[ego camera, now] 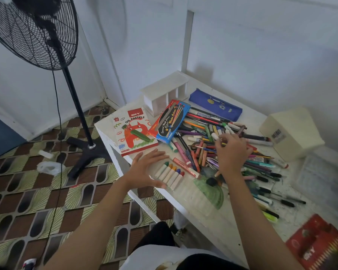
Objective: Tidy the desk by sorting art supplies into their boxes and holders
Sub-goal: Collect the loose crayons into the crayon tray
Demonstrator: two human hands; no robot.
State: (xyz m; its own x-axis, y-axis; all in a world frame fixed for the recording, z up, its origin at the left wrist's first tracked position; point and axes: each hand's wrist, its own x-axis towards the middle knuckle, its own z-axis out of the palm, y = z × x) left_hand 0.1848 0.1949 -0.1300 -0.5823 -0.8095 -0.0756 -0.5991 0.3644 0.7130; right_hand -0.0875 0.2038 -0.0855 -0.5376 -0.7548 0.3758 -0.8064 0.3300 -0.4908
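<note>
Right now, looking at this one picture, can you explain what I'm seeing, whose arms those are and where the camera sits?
There is no machine here: a person wears a camera on the head, so the single picture looks down along their own two arms. The left hand lies open at the end of a row of crayons on a white desk. The right hand reaches into a pile of pens; whether it has pinched one is unclear. Around lie an oil pastels box, a watercolour box, a blue pencil case and a white holder. A fan stands on the floor.
</note>
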